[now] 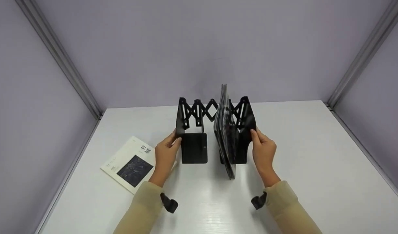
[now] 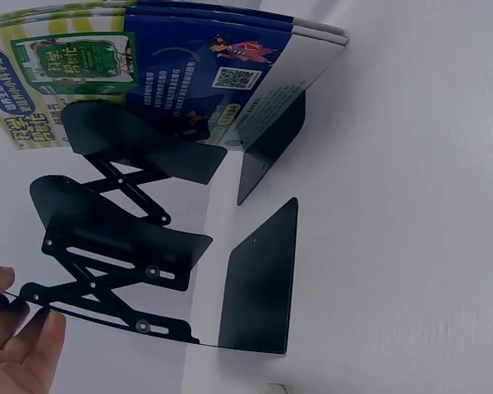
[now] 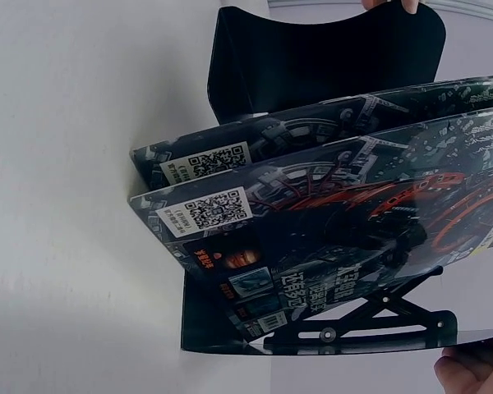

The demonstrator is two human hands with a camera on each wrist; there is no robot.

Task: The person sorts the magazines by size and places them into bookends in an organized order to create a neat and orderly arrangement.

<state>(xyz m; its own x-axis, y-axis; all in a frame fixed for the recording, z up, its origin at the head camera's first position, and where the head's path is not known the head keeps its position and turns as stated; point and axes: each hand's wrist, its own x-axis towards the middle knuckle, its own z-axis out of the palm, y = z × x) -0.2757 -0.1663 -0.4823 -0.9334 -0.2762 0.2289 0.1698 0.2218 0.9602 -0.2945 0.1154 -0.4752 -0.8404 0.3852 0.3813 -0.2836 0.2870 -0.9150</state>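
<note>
As the black accordion bookend (image 1: 194, 148) spans wide, magazines (image 1: 225, 139) stand on edge inside it

Beginning at far left, a cream booklet (image 1: 138, 162) lies askew on the white surface (image 1: 315, 162), dark picture (image 1: 134, 171) on its cover, right side partly hidden behind the left hand (image 1: 166, 152). That hand pinches the bookend's left end plate (image 1: 180, 117). Across we go: zigzag linkage (image 1: 199, 112) along the back, then those magazines, nearer the right end, blue and yellow on one face, dark with red arcs on the other. And out right, the right hand (image 1: 263, 149) pinches the right end plate (image 1: 249, 120)!
</note>
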